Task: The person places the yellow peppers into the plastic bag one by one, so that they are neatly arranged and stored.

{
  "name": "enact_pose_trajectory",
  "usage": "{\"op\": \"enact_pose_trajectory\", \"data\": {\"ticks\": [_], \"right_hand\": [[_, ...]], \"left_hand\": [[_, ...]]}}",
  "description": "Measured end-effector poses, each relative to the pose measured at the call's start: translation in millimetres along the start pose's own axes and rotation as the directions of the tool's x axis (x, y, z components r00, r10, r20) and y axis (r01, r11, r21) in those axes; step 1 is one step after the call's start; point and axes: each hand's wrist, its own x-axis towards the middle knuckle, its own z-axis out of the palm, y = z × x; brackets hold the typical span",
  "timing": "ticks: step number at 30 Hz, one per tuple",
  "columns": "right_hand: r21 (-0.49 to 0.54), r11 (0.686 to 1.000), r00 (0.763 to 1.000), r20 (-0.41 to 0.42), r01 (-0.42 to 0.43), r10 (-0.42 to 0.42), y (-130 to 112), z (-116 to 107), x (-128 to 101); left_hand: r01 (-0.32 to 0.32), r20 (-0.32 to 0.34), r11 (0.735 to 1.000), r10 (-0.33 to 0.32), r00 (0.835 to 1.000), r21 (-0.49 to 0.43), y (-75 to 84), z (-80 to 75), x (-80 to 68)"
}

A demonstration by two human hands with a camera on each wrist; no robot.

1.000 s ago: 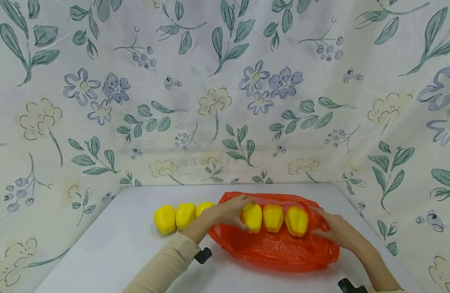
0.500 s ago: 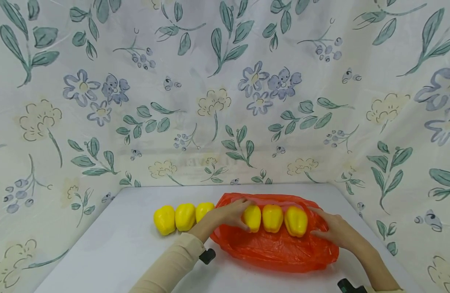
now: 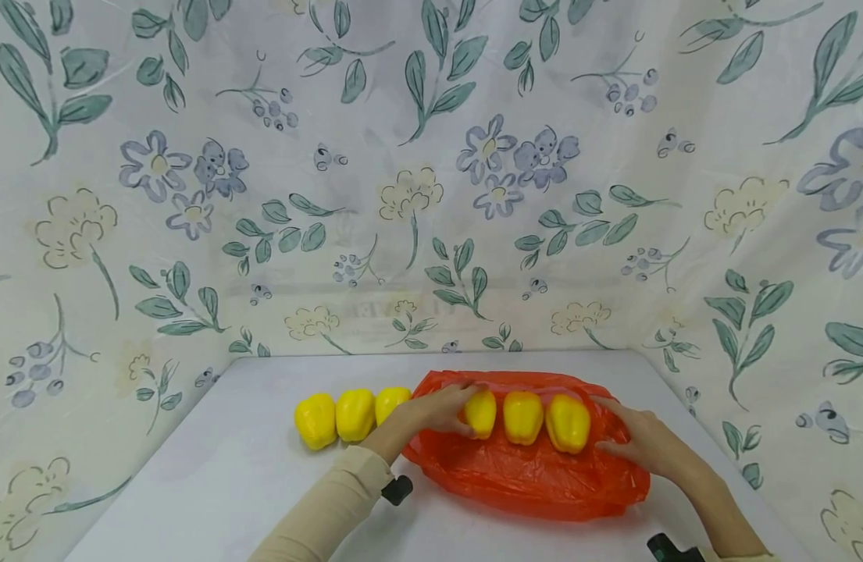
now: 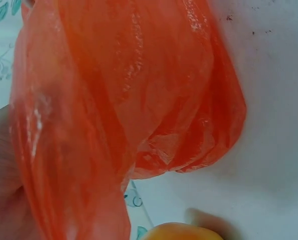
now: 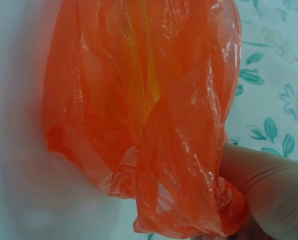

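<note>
On the table (image 3: pixel 248 468), both hands' fingers clamp the orange bag (image 3: pixel 529 476) holding peppers (image 3: pixel 522 417)

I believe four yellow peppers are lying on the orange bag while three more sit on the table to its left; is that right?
Not quite: the head view shows three yellow peppers on the orange bag, not four. Three more do sit on the table to its left.

left arm – beige long sleeve (image 3: pixel 319 511) | both wrists – small black devices (image 3: pixel 396 489) | hands bare
</note>
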Motion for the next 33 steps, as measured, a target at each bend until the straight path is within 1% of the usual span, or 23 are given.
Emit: {"op": "enact_pose_trajectory", "data": {"ticks": [4,7,10,12,14,16,18,20,21,23,26,27,30,31,33], "right_hand": [[0.015,1.0,1.0,0.001,-0.006,0.006,0.1,2.0,0.8],[0.017,1.0,1.0,0.0,-0.008,0.008,-0.5,3.1,1.5],[0.013,1.0,1.0,0.004,0.003,-0.004,-1.5,3.0,2.2],[0.009,1.0,1.0,0.003,-0.009,0.009,-2.5,2.9,2.6],[0.003,1.0,1.0,0.005,-0.008,0.008,-3.4,2.6,2.7],[-0.004,1.0,1.0,0.005,-0.009,0.009,-4.4,2.2,2.6],[-0.01,1.0,1.0,0.007,-0.008,0.008,-4.8,2.1,2.4],[-0.017,1.0,1.0,0.006,-0.02,0.021,-5.4,1.9,2.1],[-0.021,1.0,1.0,0.006,-0.023,0.023,-5.6,1.8,1.9],[-0.029,0.999,1.0,0.006,-0.031,0.031,-5.2,1.9,1.5],[-0.037,0.998,0.999,0.008,-0.041,0.042,-3.8,2.1,1.3],[-0.036,0.999,0.999,0.01,-0.039,0.039,-3.5,1.8,1.3],[-0.039,0.999,1.0,0.008,-0.023,0.024,-2.1,0.8,2.3],[-0.041,0.999,1.0,0.006,-0.024,0.024,-2.1,0.2,2.8],[-0.044,0.999,1.0,0.0,-0.023,0.023,-2.0,-0.6,4.1]], "left_hand": [[0.003,-0.004,1.0,-0.003,1.0,0.015,2.1,-1.1,-6.0],[-0.013,-0.022,0.999,0.014,1.0,0.031,5.6,-4.1,-16.6],[-0.069,-0.068,0.996,0.072,0.995,0.049,9.0,-10.6,-33.1],[-0.121,-0.119,0.991,0.128,0.985,0.063,9.2,-15.8,-45.8],[-0.171,-0.186,0.983,0.181,0.966,0.069,6.9,-21.2,-60.1],[-0.217,-0.266,0.973,0.229,0.936,0.073,1.6,-26.8,-75.0],[-0.237,-0.351,0.968,0.249,0.902,0.079,-6.3,-31.9,-91.8],[-0.225,-0.433,0.97,0.244,0.868,0.096,-17.0,-36.8,-108.9],[-0.206,-0.47,0.972,0.234,0.851,0.112,-23.4,-38.8,-117.0],[-0.15,-0.533,0.98,0.196,0.823,0.128,-38.1,-41.6,-132.0],[-0.068,-0.584,0.99,0.126,0.802,0.121,-63.8,-42.3,-150.0],[-0.05,-0.593,0.992,0.11,0.798,0.116,-72.4,-41.7,-155.2],[-0.016,-0.612,0.995,0.073,0.787,0.098,-95.0,-39.2,-168.4],[-0.011,-0.621,0.996,0.066,0.781,0.093,-101.0,-38.2,-171.9],[0.003,-0.631,0.997,0.05,0.774,0.082,-112.1,-36.4,-177.6]]}}
